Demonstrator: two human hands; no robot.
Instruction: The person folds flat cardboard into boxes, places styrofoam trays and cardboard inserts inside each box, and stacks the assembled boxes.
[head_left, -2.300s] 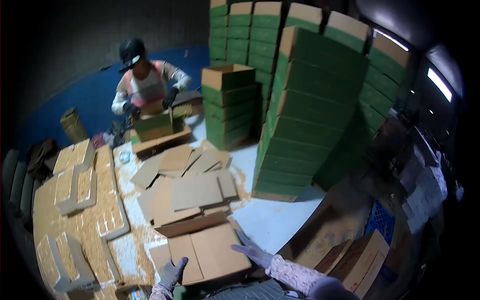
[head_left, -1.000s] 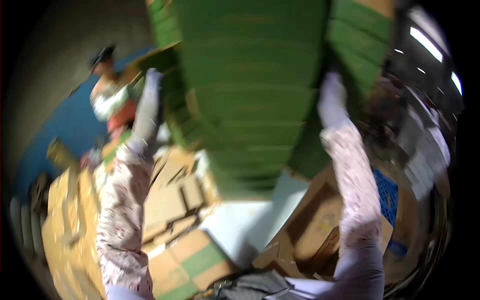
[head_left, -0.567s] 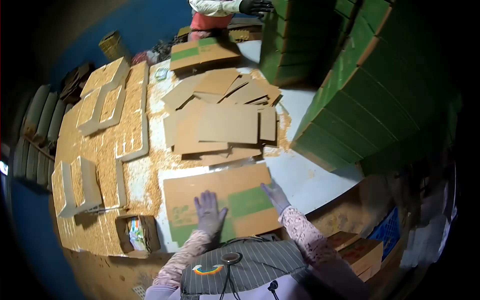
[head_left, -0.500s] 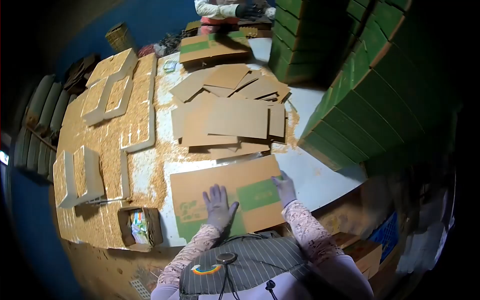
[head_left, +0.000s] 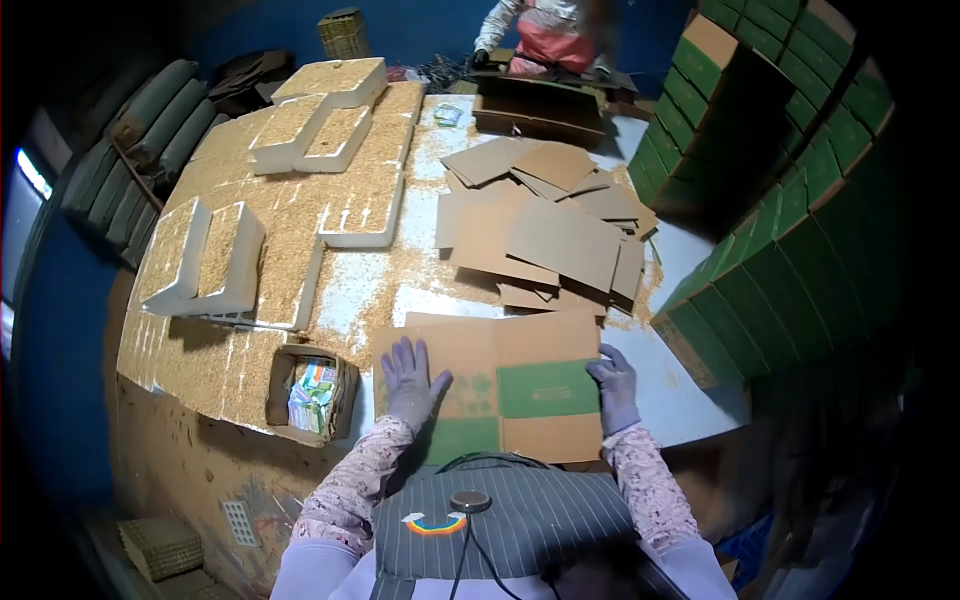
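A flattened cardboard box [head_left: 545,350], brown with green printed panels, lies on the table in front of me. My left hand [head_left: 410,385], in a purple-grey glove, rests on its left part with the fingers spread. At the right edge of the cardboard, my right hand [head_left: 613,385], gloved alike, has its fingers bent around the border. Beyond the far edge lies a loose pile of plain cardboard sheets [head_left: 565,240].
Green boxes [head_left: 790,260] stand stacked along the right. White trays [head_left: 225,260] and a wide spread of tan granules cover the left. A small carton [head_left: 345,400] holds colourful packets. Across the table, a person [head_left: 555,40] stands behind an upright cardboard box [head_left: 535,110].
The view has swung left. My left hand has shifted toward the cardboard's left side, and my right-hand fingers are more bent. The other person's box now stands upright.
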